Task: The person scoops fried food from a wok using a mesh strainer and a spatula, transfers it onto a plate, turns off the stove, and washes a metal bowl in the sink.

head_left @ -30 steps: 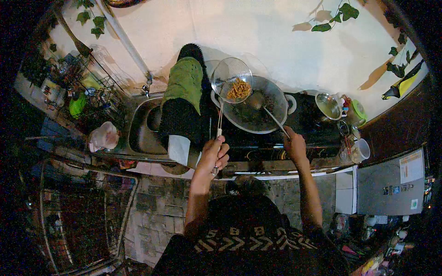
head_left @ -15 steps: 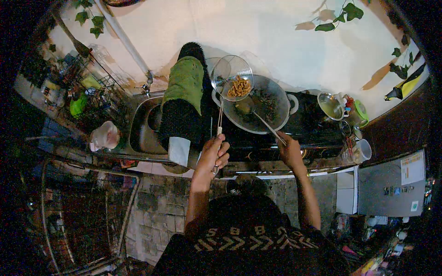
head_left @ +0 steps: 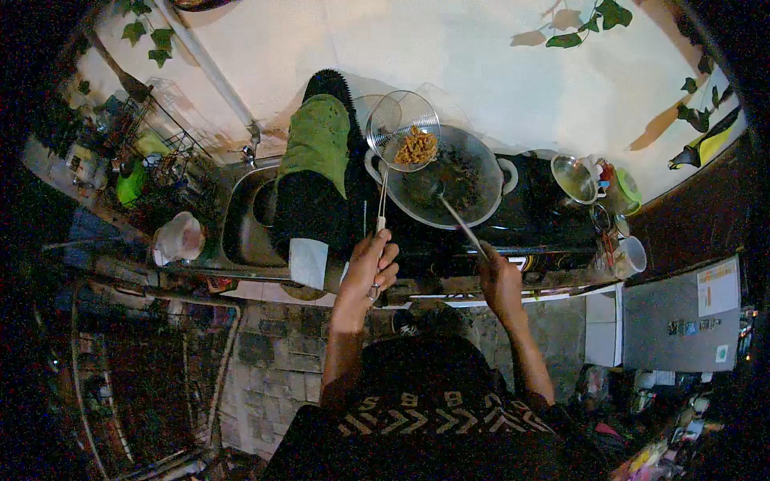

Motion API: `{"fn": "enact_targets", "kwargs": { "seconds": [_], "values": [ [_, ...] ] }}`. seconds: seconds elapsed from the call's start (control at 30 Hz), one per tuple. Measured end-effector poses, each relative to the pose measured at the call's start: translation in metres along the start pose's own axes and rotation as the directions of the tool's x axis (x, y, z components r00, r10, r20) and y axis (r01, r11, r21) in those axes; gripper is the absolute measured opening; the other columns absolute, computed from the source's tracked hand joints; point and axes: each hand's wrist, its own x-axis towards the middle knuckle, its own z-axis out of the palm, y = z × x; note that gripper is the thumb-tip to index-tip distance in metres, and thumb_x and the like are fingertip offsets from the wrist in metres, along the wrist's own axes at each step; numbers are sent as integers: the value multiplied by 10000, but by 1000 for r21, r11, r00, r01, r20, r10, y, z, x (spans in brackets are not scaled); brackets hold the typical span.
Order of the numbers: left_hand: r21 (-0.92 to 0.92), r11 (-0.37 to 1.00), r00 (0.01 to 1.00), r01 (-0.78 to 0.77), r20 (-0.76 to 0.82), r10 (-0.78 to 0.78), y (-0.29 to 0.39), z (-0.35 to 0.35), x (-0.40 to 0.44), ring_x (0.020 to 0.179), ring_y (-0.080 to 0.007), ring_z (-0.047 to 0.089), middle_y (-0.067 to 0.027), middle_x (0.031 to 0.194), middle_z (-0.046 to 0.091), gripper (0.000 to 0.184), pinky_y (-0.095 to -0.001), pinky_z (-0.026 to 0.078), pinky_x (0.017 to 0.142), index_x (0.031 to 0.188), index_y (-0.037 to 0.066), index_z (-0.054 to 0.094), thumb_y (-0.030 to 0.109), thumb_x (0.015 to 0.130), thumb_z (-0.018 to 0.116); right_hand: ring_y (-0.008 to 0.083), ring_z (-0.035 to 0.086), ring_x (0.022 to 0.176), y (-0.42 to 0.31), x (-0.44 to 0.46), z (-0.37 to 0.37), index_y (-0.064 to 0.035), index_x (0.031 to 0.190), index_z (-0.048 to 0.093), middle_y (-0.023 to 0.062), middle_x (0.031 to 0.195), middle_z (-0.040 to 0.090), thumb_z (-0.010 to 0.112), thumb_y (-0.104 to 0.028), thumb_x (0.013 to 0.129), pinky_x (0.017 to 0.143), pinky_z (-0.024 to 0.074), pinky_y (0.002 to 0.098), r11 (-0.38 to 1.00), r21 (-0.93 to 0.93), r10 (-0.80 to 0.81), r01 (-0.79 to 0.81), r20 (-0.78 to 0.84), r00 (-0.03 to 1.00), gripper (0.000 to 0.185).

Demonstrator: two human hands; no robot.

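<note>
My left hand (head_left: 369, 268) is closed round the handle of a round wire strainer (head_left: 391, 108). Golden-brown fried pieces (head_left: 416, 148) lie in its mesh, over the left rim of a two-handled wok (head_left: 489, 210). In my right hand (head_left: 501, 280) is a long-handled metal cooking spoon (head_left: 461, 218), slanting down into the wok. Its head is hard to make out against the dark contents. Small dark bits (head_left: 461, 172) lie at the bottom of the wok.
Left of the wok stands a tall black object wrapped in green cloth (head_left: 318, 140), partly over the sink (head_left: 241, 212). A wire dish rack (head_left: 176, 148) is at far left. To the right are a metal bowl (head_left: 573, 178) and a clear plastic cup (head_left: 631, 256).
The spoon's pale, rounded head has sunk into the dark middle of the wok. My right hand has shifted slightly down. The strainer stays almost in place.
</note>
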Motion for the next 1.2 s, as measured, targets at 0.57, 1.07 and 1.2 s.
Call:
{"fn": "enact_targets", "kwargs": {
  "seconds": [0.57, 1.07, 1.2],
  "values": [
    [-28, 1000, 1000, 4, -17, -4, -3, 0, -7, 388, -37, 294, 66, 586, 351, 249, -224, 226, 352, 850, 180, 418, 346, 1010, 511, 405, 672, 795, 7, 46, -9, -93, 1203, 650, 230, 885, 688, 601, -174, 933, 684, 523, 449, 990, -51, 139, -135, 79, 987, 286],
    [-12, 1000, 1000, 14, -8, -14, 0, 0, -4, 382, -36, 303, 62, 577, 349, 254, -220, 224, 343, 842, 182, 418, 344, 1009, 520, 410, 668, 811, 46, 50, -8, -86, 1183, 655, 247, 898, 678, 636, -163, 910, 707, 523, 458, 986, -150, 69, -76, -54, 996, 284],
    [-31, 999, 1000, 17, 15, -16, -1, 3, -4, 385, -38, 295, 61, 580, 351, 250, -220, 222, 348, 845, 180, 422, 341, 1007, 524, 417, 660, 834, 51, 49, -7, -90, 1184, 654, 240, 912, 682, 638, -155, 903, 724, 524, 454, 982, -180, 53, -54, -10, 999, 289]
  ]
}}
